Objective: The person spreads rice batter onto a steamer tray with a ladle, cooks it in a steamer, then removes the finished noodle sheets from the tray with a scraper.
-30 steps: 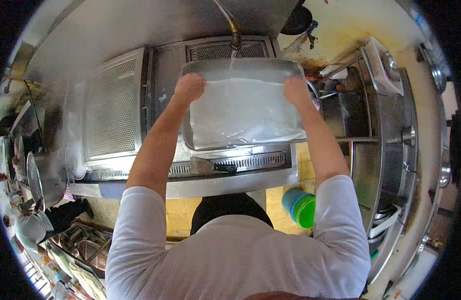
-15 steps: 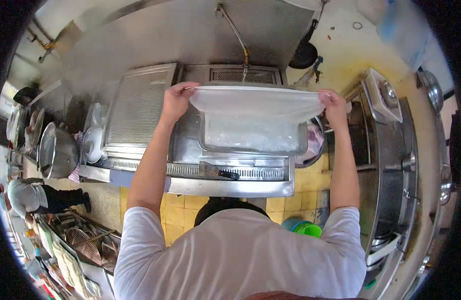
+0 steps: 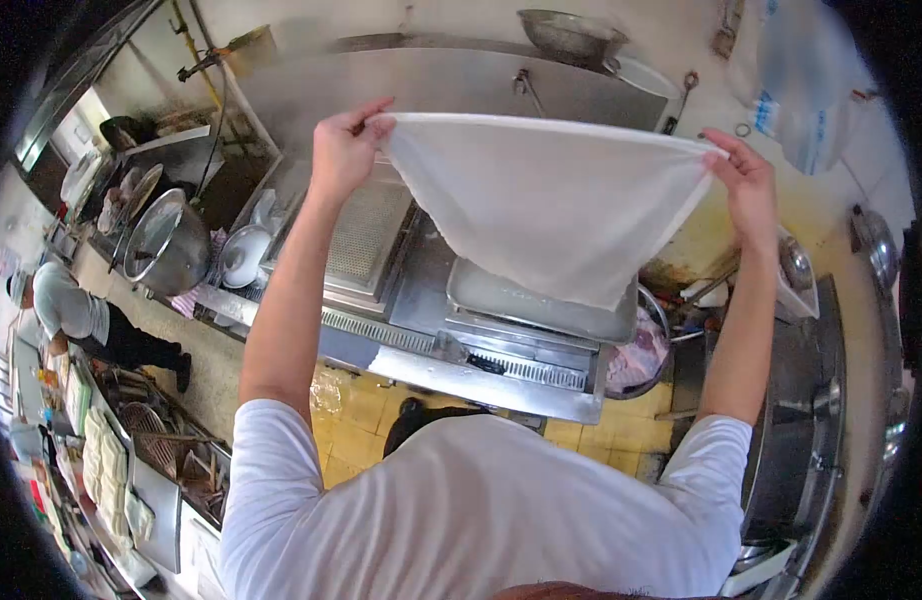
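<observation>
A thin white cloth (image 3: 551, 190) hangs between my hands, its top edge pulled taut and its lower part narrowing downward. My left hand (image 3: 346, 150) pinches one top corner. The opposite corner is gripped by my right hand (image 3: 746, 185), out to the right. Below the cloth lies a shallow metal tray (image 3: 526, 308) on the steel counter, partly covered from view by the hanging fabric. A perforated metal panel (image 3: 366, 240) sits left of the tray. Along the counter's front slot rests a scraper with a dark handle (image 3: 486, 363).
A large metal bowl (image 3: 641, 350) holding raw meat stands right of the counter. To the left are a big steel pot (image 3: 166, 245) and a white lid (image 3: 245, 257). Another person (image 3: 81, 310) stands at the far left by a side table. A steel bowl (image 3: 571, 38) sits at the back.
Both hands have risen and spread apart, lifting the cloth higher off the tray so that it hangs stretched out. The camera view has turned, shifting the counter in the picture.
</observation>
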`<state>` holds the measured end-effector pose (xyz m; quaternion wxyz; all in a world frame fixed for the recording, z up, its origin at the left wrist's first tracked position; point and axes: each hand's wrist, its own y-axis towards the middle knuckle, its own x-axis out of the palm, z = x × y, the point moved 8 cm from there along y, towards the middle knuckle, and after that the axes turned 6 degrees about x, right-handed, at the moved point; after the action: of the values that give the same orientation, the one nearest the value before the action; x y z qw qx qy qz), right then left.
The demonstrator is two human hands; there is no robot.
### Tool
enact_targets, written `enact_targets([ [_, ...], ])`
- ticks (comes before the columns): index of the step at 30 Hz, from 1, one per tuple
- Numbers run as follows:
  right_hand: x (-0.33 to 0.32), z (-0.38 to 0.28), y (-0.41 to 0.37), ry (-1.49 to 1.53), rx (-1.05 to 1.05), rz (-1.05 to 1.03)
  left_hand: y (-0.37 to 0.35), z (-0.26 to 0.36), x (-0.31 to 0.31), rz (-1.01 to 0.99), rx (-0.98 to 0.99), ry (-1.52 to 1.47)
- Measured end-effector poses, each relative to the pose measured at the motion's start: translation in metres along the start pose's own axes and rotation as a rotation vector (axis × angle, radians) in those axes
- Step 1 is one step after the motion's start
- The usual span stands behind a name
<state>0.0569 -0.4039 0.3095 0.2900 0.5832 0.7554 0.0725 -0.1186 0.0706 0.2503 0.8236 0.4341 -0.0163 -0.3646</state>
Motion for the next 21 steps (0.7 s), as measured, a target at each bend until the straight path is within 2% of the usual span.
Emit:
enact_targets([
  [1,0.003,-0.012,0.002,-0.001,-0.005,-0.009,0.002,0.012,-0.014,0.009,-0.004,0.003],
  [3,0.009,-0.038,0.003,-0.099,-0.098,-0.002,0.005,0.030,-0.048,0.065,0.002,0.303],
  [4,0.018,-0.052,0.002,-0.103,-0.097,-0.013,0.008,0.027,-0.063,0.117,0.078,0.248],
  [6,0.035,-0.083,-0.001,-0.219,-0.131,0.042,0.011,0.015,-0.096,0.155,0.062,0.185],
  [11,0.103,-0.132,-0.005,-0.180,-0.117,0.075,0.022,-0.034,-0.184,0.257,0.090,-0.044],
  [13,0.141,-0.148,-0.009,-0.205,-0.124,0.111,0.025,-0.052,-0.222,0.245,0.048,-0.022],
  [15,0.174,-0.155,-0.002,-0.139,-0.088,0.097,0.033,-0.071,-0.261,0.241,0.129,0.012],
  [16,0.192,-0.157,0.001,-0.147,-0.078,0.091,0.036,-0.088,-0.271,0.224,0.036,-0.261],
  [19,0.255,-0.171,0.010,-0.164,-0.043,0.063,0.038,-0.110,-0.314,0.230,-0.038,-0.402],
  [21,0.293,-0.181,0.008,-0.160,-0.013,0.082,0.036,-0.118,-0.347,0.244,-0.008,-0.353],
])
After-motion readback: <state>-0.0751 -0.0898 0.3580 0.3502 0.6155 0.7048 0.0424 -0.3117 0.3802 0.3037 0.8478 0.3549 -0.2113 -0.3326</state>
